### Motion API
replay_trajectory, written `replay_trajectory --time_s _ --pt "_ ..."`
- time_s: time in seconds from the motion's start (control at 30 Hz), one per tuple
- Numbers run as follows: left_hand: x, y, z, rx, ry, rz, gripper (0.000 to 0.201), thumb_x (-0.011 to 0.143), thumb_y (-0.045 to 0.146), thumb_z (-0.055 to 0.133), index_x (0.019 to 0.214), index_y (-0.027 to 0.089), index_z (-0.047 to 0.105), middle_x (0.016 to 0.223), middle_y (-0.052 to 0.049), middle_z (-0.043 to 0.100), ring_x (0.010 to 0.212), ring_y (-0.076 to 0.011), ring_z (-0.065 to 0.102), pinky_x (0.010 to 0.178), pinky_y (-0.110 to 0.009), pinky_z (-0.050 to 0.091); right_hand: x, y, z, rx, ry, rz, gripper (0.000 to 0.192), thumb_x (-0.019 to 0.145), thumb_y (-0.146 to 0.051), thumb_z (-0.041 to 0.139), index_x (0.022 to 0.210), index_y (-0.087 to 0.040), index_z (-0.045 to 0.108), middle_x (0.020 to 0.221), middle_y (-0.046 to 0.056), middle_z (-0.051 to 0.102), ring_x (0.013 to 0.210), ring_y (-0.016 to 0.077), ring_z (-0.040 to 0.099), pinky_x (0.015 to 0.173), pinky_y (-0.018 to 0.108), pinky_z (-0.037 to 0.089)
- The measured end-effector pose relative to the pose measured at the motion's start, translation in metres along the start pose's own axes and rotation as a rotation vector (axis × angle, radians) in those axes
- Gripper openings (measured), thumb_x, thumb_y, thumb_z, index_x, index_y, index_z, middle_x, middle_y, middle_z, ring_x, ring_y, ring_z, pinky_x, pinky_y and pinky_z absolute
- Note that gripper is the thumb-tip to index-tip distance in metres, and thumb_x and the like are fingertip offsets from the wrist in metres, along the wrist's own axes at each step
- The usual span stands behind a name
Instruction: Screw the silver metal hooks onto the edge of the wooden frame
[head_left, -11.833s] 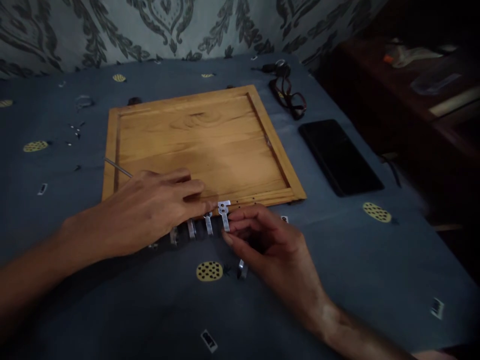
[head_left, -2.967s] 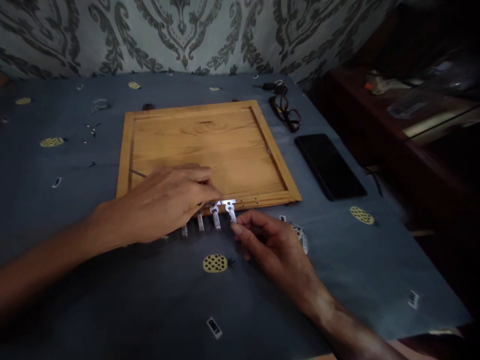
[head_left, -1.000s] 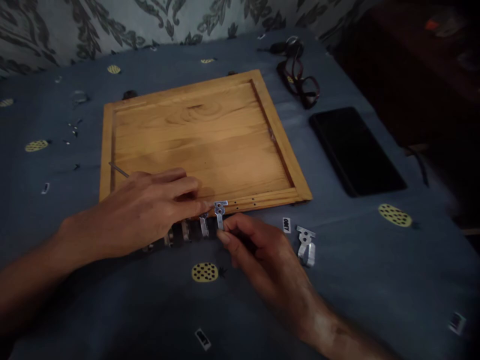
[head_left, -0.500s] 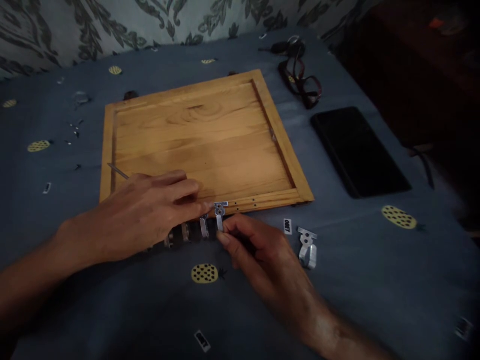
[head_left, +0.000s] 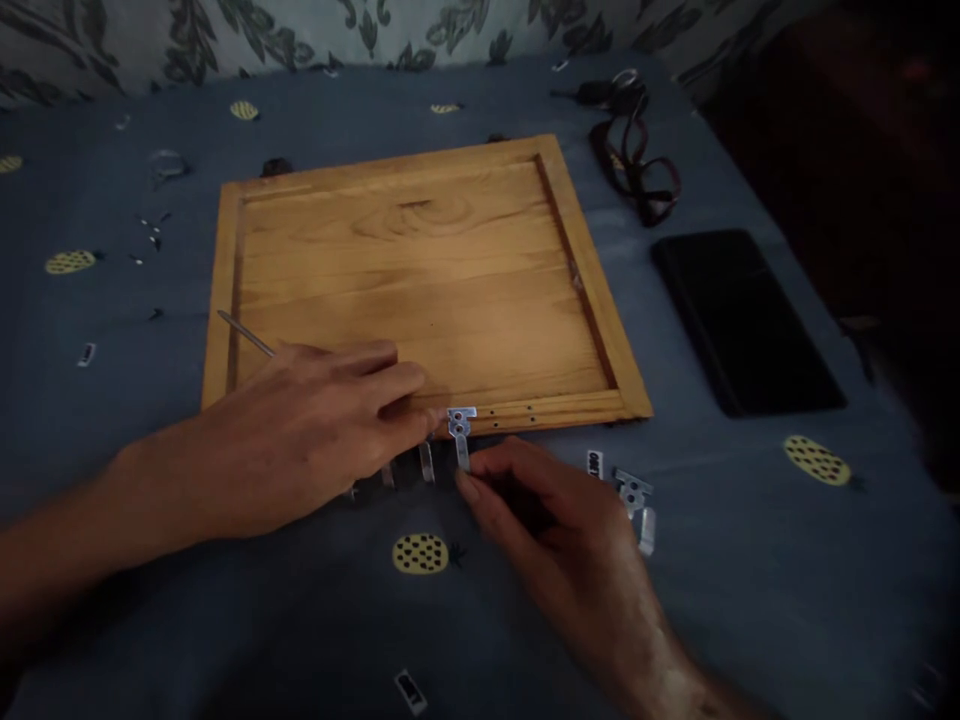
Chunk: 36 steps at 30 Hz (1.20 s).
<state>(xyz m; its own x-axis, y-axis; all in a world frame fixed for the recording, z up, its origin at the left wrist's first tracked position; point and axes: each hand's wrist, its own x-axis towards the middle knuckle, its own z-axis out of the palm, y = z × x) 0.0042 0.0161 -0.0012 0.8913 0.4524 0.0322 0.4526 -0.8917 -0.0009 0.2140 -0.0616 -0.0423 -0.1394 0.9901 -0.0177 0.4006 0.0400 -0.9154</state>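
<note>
A wooden framed panel (head_left: 420,270) lies on the blue cloth. Along its near edge, a small metal bracket (head_left: 461,425) with two holes rests flat. My right hand (head_left: 562,520) pinches the bracket's lower strip between thumb and index finger. My left hand (head_left: 322,440) lies over the near edge, its index fingertip touching the bracket's left side. Out from under that hand pokes the thin metal shaft of what looks like a screwdriver (head_left: 244,332); its handle is hidden in the curled fingers. Several similar metal strips (head_left: 426,461) stick out below the edge, partly covered by my left hand.
Right of my right hand is a loose metal bracket (head_left: 634,490). A black tablet or phone (head_left: 750,320), eyeglasses (head_left: 637,175) and keys (head_left: 611,92) lie on the right. Several small screws (head_left: 154,240) are scattered at the left. Small holes (head_left: 511,414) mark the panel's near edge.
The camera view has shifted a little, so the panel and things sit further right. Both hands keep their places at the bracket, which remains at the panel's near edge.
</note>
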Motion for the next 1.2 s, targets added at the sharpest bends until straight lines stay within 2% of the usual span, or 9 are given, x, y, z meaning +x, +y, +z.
replay_trajectory --time_s 0.17,0.27,0.33,0.4,0.5,0.67,0.87,1.03,1.2 --pt "0.000 0.001 0.000 -0.007 0.005 -0.004 0.027 0.097 0.014 0.040 0.112 0.019 0.062 0.092 -0.004 0.062 0.087 -0.0175 0.056 0.059 -0.031 0.031 -0.004 0.005 0.002 -0.039 0.072 -0.029 0.003 0.089 -0.023 0.068 0.091 -0.023 0.067 0.070 -0.004 0.065 0.056 0.0115 0.061 0.051 0.023 0.053" --pt "0.000 0.000 0.003 -0.024 0.000 -0.002 0.022 0.096 0.018 0.045 0.109 0.020 0.063 0.095 -0.004 0.063 0.088 -0.0199 0.058 0.059 -0.032 0.034 -0.007 0.005 0.001 -0.142 0.119 -0.107 0.020 0.088 -0.020 0.070 0.108 -0.024 0.067 0.084 -0.001 0.069 0.063 0.0130 0.066 0.061 0.026 0.060" --pt "-0.001 -0.001 0.004 -0.024 -0.008 0.004 0.023 0.096 0.019 0.043 0.108 0.021 0.063 0.096 -0.005 0.064 0.088 -0.0204 0.058 0.059 -0.033 0.036 -0.008 0.005 0.001 -0.228 0.139 -0.176 0.024 0.091 -0.017 0.066 0.113 -0.025 0.067 0.097 0.003 0.072 0.073 0.0153 0.070 0.072 0.029 0.064" --pt "-0.001 -0.001 0.005 -0.021 0.000 0.010 0.027 0.097 0.018 0.038 0.107 0.021 0.063 0.094 -0.004 0.064 0.087 -0.0196 0.058 0.058 -0.034 0.037 -0.010 0.004 0.001 -0.284 0.141 -0.222 0.024 0.093 -0.017 0.063 0.114 -0.025 0.069 0.107 0.006 0.073 0.084 0.0182 0.073 0.081 0.031 0.064" --pt "-0.001 -0.001 0.005 -0.018 0.022 0.018 0.032 0.098 0.017 0.032 0.108 0.020 0.063 0.092 -0.005 0.065 0.087 -0.0195 0.059 0.060 -0.035 0.040 -0.012 0.005 0.002 -0.330 0.131 -0.263 0.025 0.094 -0.014 0.061 0.116 -0.023 0.070 0.110 0.007 0.076 0.092 0.0199 0.075 0.088 0.031 0.064" --pt "0.000 -0.001 0.003 -0.025 0.020 0.027 0.032 0.100 0.019 0.032 0.107 0.020 0.063 0.101 -0.006 0.067 0.088 -0.0198 0.060 0.062 -0.035 0.041 -0.014 0.007 0.003 -0.374 0.142 -0.330 0.031 0.093 -0.009 0.061 0.119 -0.024 0.071 0.110 0.005 0.078 0.089 0.0192 0.077 0.087 0.033 0.066" --pt "0.001 0.000 0.003 -0.027 0.038 0.032 0.031 0.100 0.020 0.035 0.104 0.019 0.066 0.094 -0.006 0.067 0.084 -0.0207 0.061 0.057 -0.035 0.040 -0.014 0.008 0.003 -0.394 0.155 -0.368 0.034 0.092 -0.008 0.062 0.121 -0.024 0.070 0.110 0.005 0.078 0.088 0.0195 0.077 0.085 0.034 0.067" --pt "0.001 -0.001 0.002 0.000 0.012 0.033 0.039 0.101 0.017 0.027 0.103 0.019 0.066 0.094 -0.006 0.067 0.083 -0.0195 0.061 0.057 -0.034 0.041 -0.014 0.009 0.003 -0.365 0.153 -0.316 0.029 0.093 -0.011 0.061 0.118 -0.021 0.072 0.116 0.009 0.075 0.094 0.0208 0.076 0.089 0.035 0.066" --pt "0.000 0.000 0.004 -0.019 0.007 0.025 0.028 0.099 0.020 0.037 0.109 0.020 0.064 0.097 -0.005 0.067 0.086 -0.0197 0.060 0.058 -0.034 0.040 -0.014 0.009 0.004 -0.361 0.163 -0.322 0.032 0.091 -0.009 0.063 0.119 -0.022 0.071 0.119 0.008 0.075 0.096 0.0214 0.076 0.092 0.037 0.065"
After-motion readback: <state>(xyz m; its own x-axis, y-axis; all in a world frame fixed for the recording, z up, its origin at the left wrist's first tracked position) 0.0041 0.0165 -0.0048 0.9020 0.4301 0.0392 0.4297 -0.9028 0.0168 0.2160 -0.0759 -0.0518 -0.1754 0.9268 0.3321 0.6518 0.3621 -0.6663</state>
